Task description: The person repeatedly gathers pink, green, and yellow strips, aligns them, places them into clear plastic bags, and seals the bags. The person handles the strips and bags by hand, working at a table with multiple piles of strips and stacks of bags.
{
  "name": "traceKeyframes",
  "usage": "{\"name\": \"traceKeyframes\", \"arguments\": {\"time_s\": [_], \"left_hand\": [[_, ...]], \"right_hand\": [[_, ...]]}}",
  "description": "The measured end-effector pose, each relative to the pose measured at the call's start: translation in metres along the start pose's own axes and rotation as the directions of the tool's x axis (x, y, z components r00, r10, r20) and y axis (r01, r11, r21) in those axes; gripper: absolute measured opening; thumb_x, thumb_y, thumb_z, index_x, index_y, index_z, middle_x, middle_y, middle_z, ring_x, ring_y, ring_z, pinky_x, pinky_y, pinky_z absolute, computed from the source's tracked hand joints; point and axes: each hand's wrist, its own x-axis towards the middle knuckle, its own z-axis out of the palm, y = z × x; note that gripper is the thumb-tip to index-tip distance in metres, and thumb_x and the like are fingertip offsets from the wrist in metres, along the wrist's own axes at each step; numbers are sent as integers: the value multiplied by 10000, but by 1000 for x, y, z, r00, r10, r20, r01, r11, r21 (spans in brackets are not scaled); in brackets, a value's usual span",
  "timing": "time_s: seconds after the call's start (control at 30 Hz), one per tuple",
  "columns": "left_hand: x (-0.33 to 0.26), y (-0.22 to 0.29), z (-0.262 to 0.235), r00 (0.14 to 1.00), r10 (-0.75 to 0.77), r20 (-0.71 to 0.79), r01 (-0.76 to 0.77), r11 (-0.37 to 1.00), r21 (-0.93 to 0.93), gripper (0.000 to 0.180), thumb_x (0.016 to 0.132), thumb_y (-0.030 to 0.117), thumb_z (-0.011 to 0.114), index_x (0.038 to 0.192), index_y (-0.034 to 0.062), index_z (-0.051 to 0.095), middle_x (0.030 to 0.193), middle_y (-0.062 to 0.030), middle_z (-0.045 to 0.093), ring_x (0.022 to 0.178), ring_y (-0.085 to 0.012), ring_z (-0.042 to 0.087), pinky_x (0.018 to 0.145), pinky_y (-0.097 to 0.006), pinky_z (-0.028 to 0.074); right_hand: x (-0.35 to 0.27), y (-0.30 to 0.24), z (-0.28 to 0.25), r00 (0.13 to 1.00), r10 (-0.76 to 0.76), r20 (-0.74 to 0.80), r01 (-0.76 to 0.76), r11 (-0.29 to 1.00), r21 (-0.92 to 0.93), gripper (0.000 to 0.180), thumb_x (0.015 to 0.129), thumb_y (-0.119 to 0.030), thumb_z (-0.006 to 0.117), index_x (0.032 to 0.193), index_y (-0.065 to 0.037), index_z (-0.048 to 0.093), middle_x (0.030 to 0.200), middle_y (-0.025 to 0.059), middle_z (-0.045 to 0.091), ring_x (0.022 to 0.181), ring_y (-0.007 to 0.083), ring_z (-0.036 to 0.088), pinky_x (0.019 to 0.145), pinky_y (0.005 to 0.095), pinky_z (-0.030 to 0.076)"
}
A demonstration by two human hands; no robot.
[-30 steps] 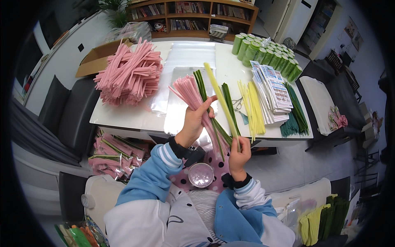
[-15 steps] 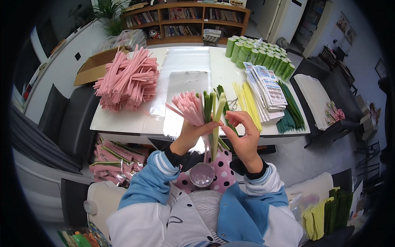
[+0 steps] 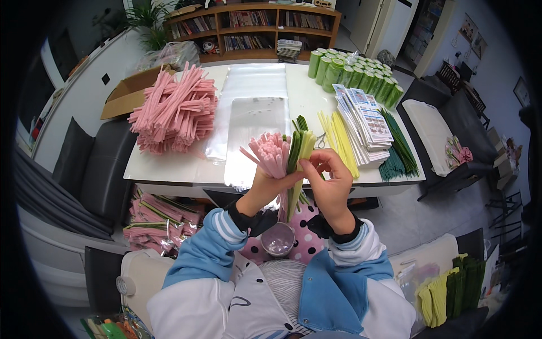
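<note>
Head view: both our forearms come in from the lower edge in blue-and-white sleeves, elbows wide, wrists angled inward so the hands meet mid-chest, just off the table's near edge. Our left hand is closed round a mixed upright bundle: pink strips on its left side, green strips in the middle, yellow strips on the right. Left thumb lies across the front, pointing right; lower ends of the bundle hang below the fist. Our right hand is half curled, back of the hand to the right, thumb and index close together at the edge of the yellow strips. Touching there, but pinch or light contact: we cannot tell. Hands nearly meet at the thumbs.

Below, a clear round tub sits in our lap on a polka-dot cloth. On the white table: pink pile left, clear plastic sleeves centre, then scissors, yellow bunch, printed sheets and dark green bunch to the right; green cylinders stand behind.
</note>
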Motion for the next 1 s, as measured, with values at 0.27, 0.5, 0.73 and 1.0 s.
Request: {"name": "traceKeyframes", "arguments": {"time_s": [0.27, 0.5, 0.73, 1.0], "left_hand": [[-2, -1, -2, 993, -114, -20, 115, 993, 5, 317, 817, 51, 657, 1113, 3, 553, 953, -35, 617, 812, -89, 586, 650, -216, 472], [-1, 0, -2, 984, -179, 4, 179, 984, 1, 321, 851, 91, 587, 1153, -6, 540, 1022, -51, 609, 886, -120, 584, 737, -259, 474], [3, -2, 4, 985, -152, -82, 128, 962, -243, 158, 855, 121, 633, 958, 3, 619, 834, -45, 637, 680, -86, 558, 576, -216, 439], [14, -2, -17, 975, -152, -162, 152, 988, -12, 169, 867, 179, 605, 889, 15, 643, 789, -20, 640, 617, -65, 497, 562, -209, 411]], "right_hand": [[2, 11, -3, 994, 106, 27, -107, 992, 64, 92, 809, 5, 655, 882, 11, 599, 785, 9, 589, 644, 63, 560, 587, 186, 450], [7, 17, -5, 954, 266, 137, -299, 867, 398, 81, 837, -22, 643, 873, 13, 579, 766, 26, 591, 596, 70, 551, 534, 190, 434], [12, 20, -1, 981, 180, 79, -196, 887, 419, 55, 855, -38, 626, 862, -9, 580, 757, 59, 641, 567, 71, 552, 476, 170, 393], [47, 60, -39, 980, 199, -10, -192, 955, 224, 82, 860, -87, 611, 872, -6, 606, 762, 67, 666, 506, 49, 506, 437, 154, 344]]}}
